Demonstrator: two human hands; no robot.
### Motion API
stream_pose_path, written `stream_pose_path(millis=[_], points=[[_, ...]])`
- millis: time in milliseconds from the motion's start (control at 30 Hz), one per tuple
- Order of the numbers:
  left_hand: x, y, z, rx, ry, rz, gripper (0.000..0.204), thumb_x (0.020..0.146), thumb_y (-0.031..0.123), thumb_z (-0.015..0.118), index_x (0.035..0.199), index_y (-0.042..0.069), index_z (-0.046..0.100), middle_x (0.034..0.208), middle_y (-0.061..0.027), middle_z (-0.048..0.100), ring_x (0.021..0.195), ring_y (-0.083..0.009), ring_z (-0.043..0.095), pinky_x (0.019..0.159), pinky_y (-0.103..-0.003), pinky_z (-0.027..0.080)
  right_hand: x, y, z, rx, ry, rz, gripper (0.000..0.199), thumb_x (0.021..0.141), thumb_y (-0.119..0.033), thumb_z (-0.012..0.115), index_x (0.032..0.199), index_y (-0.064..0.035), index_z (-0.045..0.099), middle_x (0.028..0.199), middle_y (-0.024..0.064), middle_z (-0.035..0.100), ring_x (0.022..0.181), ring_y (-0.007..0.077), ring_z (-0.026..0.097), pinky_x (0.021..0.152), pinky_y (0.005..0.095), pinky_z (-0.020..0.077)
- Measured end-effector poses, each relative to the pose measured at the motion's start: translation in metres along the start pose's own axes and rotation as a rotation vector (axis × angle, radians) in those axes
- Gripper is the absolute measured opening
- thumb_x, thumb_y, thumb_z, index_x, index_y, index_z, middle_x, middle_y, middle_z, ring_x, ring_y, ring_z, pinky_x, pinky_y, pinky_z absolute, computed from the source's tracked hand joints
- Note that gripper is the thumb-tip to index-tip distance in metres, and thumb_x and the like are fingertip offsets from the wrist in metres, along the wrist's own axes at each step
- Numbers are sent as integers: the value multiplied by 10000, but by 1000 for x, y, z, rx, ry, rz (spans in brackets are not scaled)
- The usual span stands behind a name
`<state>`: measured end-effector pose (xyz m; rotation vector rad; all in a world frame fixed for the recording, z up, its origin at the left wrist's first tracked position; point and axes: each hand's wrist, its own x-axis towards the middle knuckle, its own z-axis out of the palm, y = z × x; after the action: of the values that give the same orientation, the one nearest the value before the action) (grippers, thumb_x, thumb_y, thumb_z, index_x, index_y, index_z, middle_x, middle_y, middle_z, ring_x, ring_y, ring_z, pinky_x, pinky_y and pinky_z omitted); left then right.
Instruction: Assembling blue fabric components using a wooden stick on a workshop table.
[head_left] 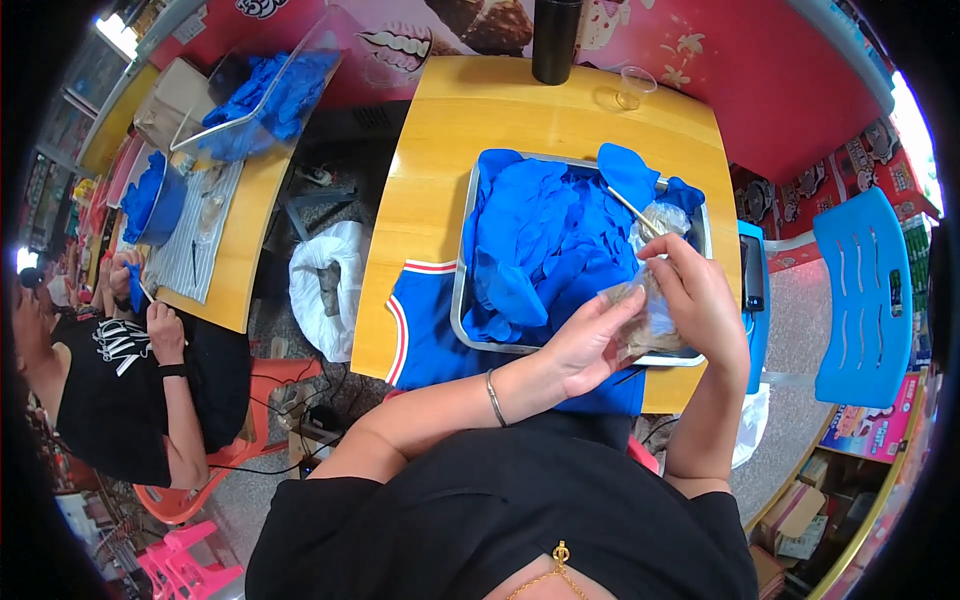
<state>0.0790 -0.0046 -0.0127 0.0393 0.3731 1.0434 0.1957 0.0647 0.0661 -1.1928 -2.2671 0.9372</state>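
My right hand [700, 295] is closed, with a thin pale stick [628, 207] rising from its fingers toward the upper left. My left hand [590, 345] pinches a crumpled, see-through plastic piece [635, 335] with brownish and whitish parts; its exact kind I cannot make out. The right fingertips come close to that piece. Both hands are over the near right corner of a metal tray [462, 300]. Thin blue pieces [540, 220], like soft cloth or petals, fill the tray in a heap. Behind my right hand lies a clear crinkled bundle [665, 215].
A blue garment with red-white trim [425, 320] lies under the tray on the yellow table [440, 120]. A black tumbler [556, 40] and clear cup [635, 88] stand at the back. Left, a co-worker [150, 400] sits at another table. A blue chair [865, 295] stands right.
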Motion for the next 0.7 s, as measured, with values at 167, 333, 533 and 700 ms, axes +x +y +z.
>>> stream_pose_path(millis=[167,333,533,700], points=[[-1,4,1,158,78,91,213,925,243,491,1079,97,505,1005,-28,580,940,-121,575,820,-317,482,-18,0,13,96,98,78,148,871,-96,479,932,4,570,768,175,608,696,266,610,648,319,456],[-3,-2,-11,365,82,221,121,923,183,492,985,83,521,885,-9,572,812,-68,551,702,-250,468,-41,19,22,334,63,176,162,883,-132,488,905,6,569,746,69,590,694,114,544,621,261,428],[-20,13,-8,802,-52,154,100,895,163,532,907,65,518,788,22,535,703,-32,482,607,-209,418,-63,50,32,837,-284,295,374,730,-163,712,984,-40,466,884,4,541,789,70,515,658,218,423],[-26,26,-8,1248,-68,314,142,840,124,571,945,39,525,810,-29,575,734,-84,527,638,-253,446,-65,38,59,1013,-293,272,600,654,-124,778,1140,-43,436,1014,45,550,924,105,526,784,251,436]])
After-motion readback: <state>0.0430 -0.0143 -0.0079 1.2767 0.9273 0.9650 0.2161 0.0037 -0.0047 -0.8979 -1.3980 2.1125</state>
